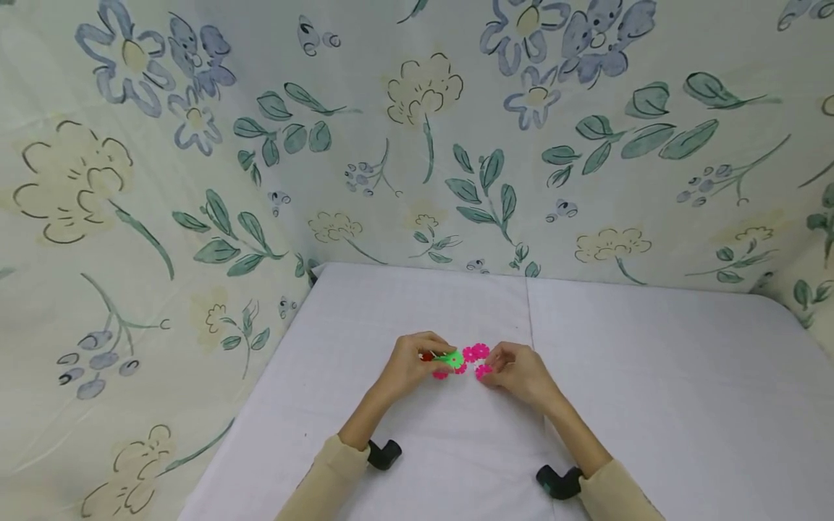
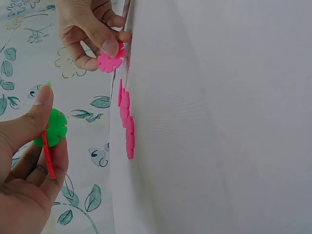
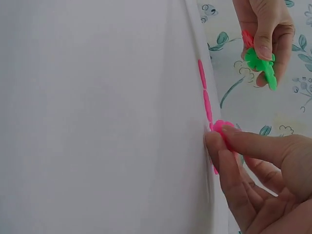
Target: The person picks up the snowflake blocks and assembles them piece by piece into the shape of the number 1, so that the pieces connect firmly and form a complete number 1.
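Observation:
My left hand (image 1: pixel 409 364) pinches a small joined group of flower-shaped notched discs between thumb and fingers. In it are a green disc (image 2: pixel 57 127) and a red disc (image 2: pixel 48 155) seen edge-on; the right wrist view shows a second green piece (image 3: pixel 271 79) set at an angle. A pink flower-shaped disc (image 2: pixel 111 61) is pinched by thumb and fingertips of my right hand (image 1: pixel 521 373), just above the table. The two hands are close together but apart. Several loose pink discs (image 1: pixel 478 352) lie flat on the cloth between and beneath them.
A white cloth covers the table (image 1: pixel 651 391), with a crease running front to back near the middle. Behind and at the left hangs a flower-patterned curtain (image 1: pixel 365 145). Black wrist-worn devices (image 1: pixel 558 483) sit at both sleeve cuffs.

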The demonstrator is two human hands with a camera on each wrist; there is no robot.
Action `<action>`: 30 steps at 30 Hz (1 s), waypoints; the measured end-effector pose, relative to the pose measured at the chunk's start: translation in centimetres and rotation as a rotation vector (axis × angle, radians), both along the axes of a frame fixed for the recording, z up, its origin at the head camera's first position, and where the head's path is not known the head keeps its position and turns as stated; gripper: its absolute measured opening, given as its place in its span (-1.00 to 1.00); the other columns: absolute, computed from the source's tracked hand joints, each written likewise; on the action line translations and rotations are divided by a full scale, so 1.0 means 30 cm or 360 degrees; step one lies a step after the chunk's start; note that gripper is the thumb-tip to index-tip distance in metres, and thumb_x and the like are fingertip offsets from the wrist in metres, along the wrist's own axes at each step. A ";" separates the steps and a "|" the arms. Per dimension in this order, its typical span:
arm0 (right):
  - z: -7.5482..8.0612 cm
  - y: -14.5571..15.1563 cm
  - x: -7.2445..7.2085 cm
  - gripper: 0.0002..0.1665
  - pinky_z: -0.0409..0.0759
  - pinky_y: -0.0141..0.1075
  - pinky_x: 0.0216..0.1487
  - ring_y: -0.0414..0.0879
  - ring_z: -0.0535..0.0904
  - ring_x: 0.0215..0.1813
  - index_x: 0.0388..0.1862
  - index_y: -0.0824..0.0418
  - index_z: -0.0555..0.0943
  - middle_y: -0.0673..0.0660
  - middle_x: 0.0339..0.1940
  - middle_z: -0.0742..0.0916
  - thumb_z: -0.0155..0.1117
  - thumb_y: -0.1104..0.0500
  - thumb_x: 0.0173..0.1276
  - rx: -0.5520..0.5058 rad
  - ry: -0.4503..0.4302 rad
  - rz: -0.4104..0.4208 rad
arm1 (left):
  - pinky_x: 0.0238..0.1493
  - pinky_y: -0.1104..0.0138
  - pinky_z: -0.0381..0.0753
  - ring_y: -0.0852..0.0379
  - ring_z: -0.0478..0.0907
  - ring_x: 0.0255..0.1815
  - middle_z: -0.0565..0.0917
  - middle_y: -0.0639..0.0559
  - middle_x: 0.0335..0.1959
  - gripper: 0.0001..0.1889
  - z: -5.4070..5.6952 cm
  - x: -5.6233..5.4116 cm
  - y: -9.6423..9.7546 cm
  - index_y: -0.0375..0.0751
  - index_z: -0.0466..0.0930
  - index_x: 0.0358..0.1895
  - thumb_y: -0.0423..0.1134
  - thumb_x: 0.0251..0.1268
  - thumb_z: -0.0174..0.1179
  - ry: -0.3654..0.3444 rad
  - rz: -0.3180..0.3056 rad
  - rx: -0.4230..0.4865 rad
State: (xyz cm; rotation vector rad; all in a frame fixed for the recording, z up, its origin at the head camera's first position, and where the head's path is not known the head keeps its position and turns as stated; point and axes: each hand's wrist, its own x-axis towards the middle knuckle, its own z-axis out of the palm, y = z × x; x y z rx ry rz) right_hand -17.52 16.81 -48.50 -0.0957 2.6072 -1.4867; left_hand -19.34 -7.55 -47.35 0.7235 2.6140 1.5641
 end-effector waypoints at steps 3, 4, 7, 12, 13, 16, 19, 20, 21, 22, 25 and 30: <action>0.011 0.019 -0.002 -0.74 0.70 -0.40 -0.29 -0.09 0.73 -0.32 -0.14 0.29 0.69 0.18 -0.31 0.74 0.57 0.27 0.24 -0.0069 0.0063 0.0043 | -0.17 0.41 0.66 0.16 0.67 -0.16 0.81 0.08 -0.14 -0.73 0.003 -0.004 0.003 -0.15 0.86 -0.07 -0.32 0.11 0.55 0.0014 0.0007 0.0005; 0.015 0.025 -0.002 -0.72 0.72 -0.39 -0.27 -0.07 0.76 -0.31 -0.09 0.30 0.69 0.19 -0.28 0.75 0.55 0.27 0.27 -0.0115 0.0074 0.0058 | -0.17 0.42 0.66 0.16 0.67 -0.16 0.81 0.09 -0.15 -0.72 0.005 -0.005 0.004 -0.15 0.85 -0.07 -0.32 0.11 0.55 0.0015 0.0008 0.0005; 0.027 0.036 0.006 -0.66 0.78 -0.33 -0.21 0.01 0.82 -0.27 0.03 0.38 0.67 0.28 -0.22 0.76 0.49 0.31 0.31 -0.0283 0.0119 0.0113 | -0.18 0.44 0.66 0.16 0.66 -0.16 0.81 0.09 -0.15 -0.71 0.008 -0.009 0.007 -0.16 0.85 -0.05 -0.32 0.12 0.55 0.0034 0.0005 0.0006; 0.046 0.036 0.021 -0.67 0.80 -0.21 -0.15 0.02 0.84 -0.25 0.05 0.39 0.69 0.34 -0.19 0.78 0.46 0.32 0.34 -0.0439 0.0265 0.0138 | -0.19 0.45 0.66 0.16 0.66 -0.17 0.80 0.08 -0.18 -0.70 0.022 -0.009 0.015 -0.17 0.84 -0.04 -0.33 0.12 0.55 0.0057 -0.0023 0.0020; 0.047 0.035 0.023 -0.68 0.80 -0.19 -0.15 -0.01 0.84 -0.26 0.05 0.39 0.70 0.33 -0.19 0.79 0.46 0.31 0.34 -0.0456 0.0292 0.0131 | -0.19 0.45 0.66 0.17 0.66 -0.17 0.80 0.08 -0.19 -0.71 0.026 -0.008 0.017 -0.17 0.84 -0.05 -0.33 0.12 0.54 0.0058 -0.0031 0.0029; 0.050 0.033 0.031 -0.67 0.80 -0.16 -0.16 -0.08 0.84 -0.26 0.07 0.37 0.72 0.32 -0.18 0.81 0.45 0.31 0.35 -0.0496 0.0352 0.0124 | -0.19 0.43 0.67 0.18 0.64 -0.19 0.80 0.06 -0.20 -0.72 0.033 -0.005 0.021 -0.16 0.85 -0.06 -0.35 0.12 0.54 0.0056 -0.0051 0.0044; 0.048 0.030 0.038 -0.68 0.80 -0.23 -0.17 -0.13 0.84 -0.25 0.07 0.37 0.73 0.32 -0.14 0.83 0.44 0.32 0.36 -0.0518 0.0394 0.0124 | -0.22 0.42 0.67 0.18 0.63 -0.21 0.80 0.06 -0.21 -0.71 0.038 -0.002 0.024 -0.16 0.84 -0.05 -0.35 0.12 0.54 0.0043 -0.0069 0.0053; 0.048 0.029 0.040 -0.68 0.79 -0.26 -0.17 -0.14 0.84 -0.25 0.07 0.37 0.74 0.33 -0.12 0.83 0.43 0.33 0.36 -0.0526 0.0403 0.0130 | -0.23 0.43 0.66 0.18 0.62 -0.22 0.79 0.07 -0.21 -0.71 0.039 -0.001 0.024 -0.16 0.84 -0.04 -0.34 0.13 0.54 0.0034 -0.0073 0.0054; 0.047 0.028 0.042 -0.69 0.79 -0.27 -0.17 -0.15 0.84 -0.24 0.07 0.37 0.74 0.35 -0.10 0.83 0.43 0.34 0.36 -0.0533 0.0410 0.0133 | -0.23 0.44 0.65 0.18 0.62 -0.22 0.79 0.07 -0.21 -0.71 0.040 -0.001 0.024 -0.16 0.84 -0.04 -0.34 0.13 0.54 0.0023 -0.0078 0.0058; 0.047 0.027 0.043 -0.70 0.79 -0.28 -0.16 -0.16 0.84 -0.23 0.05 0.38 0.74 0.36 -0.09 0.83 0.43 0.35 0.36 -0.0541 0.0415 0.0135 | -0.24 0.45 0.65 0.18 0.61 -0.22 0.79 0.08 -0.21 -0.71 0.041 -0.001 0.025 -0.15 0.84 -0.04 -0.34 0.13 0.53 0.0011 -0.0083 0.0062; 0.045 0.027 0.045 -0.71 0.79 -0.29 -0.16 -0.18 0.84 -0.21 0.04 0.38 0.75 0.38 -0.08 0.82 0.43 0.35 0.35 -0.0550 0.0425 0.0131 | -0.23 0.45 0.63 0.19 0.60 -0.21 0.79 0.10 -0.20 -0.72 0.045 -0.001 0.025 -0.13 0.84 -0.04 -0.33 0.14 0.53 -0.0019 -0.0089 0.0069; 0.045 0.028 0.047 -0.73 0.79 -0.33 -0.16 -0.19 0.83 -0.22 0.02 0.36 0.76 0.38 -0.08 0.82 0.44 0.34 0.35 -0.0544 0.0461 0.0123 | -0.24 0.42 0.64 0.21 0.58 -0.23 0.79 0.08 -0.20 -0.72 0.053 -0.003 0.028 -0.13 0.84 -0.03 -0.32 0.15 0.53 -0.0016 -0.0098 0.0061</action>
